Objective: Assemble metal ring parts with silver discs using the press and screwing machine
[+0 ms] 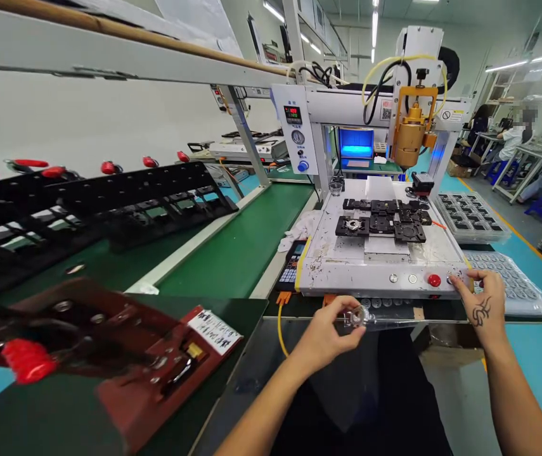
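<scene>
My left hand (326, 334) is closed in a pinch on a small round part (358, 316), clear at its rim, just in front of the machine's front edge. My right hand (485, 307) is at the front right corner of the white dispensing machine (354, 277). Its thumb touches or nearly touches a small button (450, 278), and its fingers bend over the corner; whether they grip it I cannot tell. Left of that thumb sits a red button (434, 280). On the machine's bed lies a black fixture (382, 223), with a round metallic part (353, 225) in its left nest.
Above the bed hangs a gold dispensing head (408, 136). Trays of parts (471, 217) stand on the right. A green conveyor belt (246, 237) runs on the left, beside black clamp fixtures (147, 196) and a dark red fixture (132, 418). A person (513, 142) sits far right.
</scene>
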A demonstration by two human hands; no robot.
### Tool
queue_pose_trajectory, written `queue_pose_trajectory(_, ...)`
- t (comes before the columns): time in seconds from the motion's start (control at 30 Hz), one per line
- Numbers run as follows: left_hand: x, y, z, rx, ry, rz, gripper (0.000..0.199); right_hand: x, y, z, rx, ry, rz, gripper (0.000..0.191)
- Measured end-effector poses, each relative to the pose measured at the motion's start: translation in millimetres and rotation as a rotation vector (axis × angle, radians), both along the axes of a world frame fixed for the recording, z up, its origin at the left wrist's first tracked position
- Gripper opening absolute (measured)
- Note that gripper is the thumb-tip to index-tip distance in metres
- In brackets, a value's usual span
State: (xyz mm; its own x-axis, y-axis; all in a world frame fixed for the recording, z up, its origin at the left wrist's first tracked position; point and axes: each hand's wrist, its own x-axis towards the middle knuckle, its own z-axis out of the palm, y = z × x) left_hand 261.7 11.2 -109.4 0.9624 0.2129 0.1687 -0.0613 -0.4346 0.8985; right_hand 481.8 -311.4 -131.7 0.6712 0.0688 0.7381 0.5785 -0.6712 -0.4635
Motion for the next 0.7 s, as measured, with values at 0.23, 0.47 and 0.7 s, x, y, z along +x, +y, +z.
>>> queue_pose_trajectory(0.23, -0.4, -1.5, -37.2, -0.025, 0.128, -0.118, 0.037, -80.6, 67.3, -27.0, -0.044, 0.094, 0.614, 0.010)
queue_pose_trajectory(0.47, -13.3, 17.4, -55.7, -0.146, 0.206, -0.073, 0.031, -101.3, 153.3, -67.9, -0.293, 0.148, 0.847, 0.022)
queue_pose_trajectory(0.7, -5.0, 22.8, -70.4, -0.214, 0.244, -0.105, 0.033, -95.3, 170.9, -88.8, -0.414, 0.049, 0.798, 0.023)
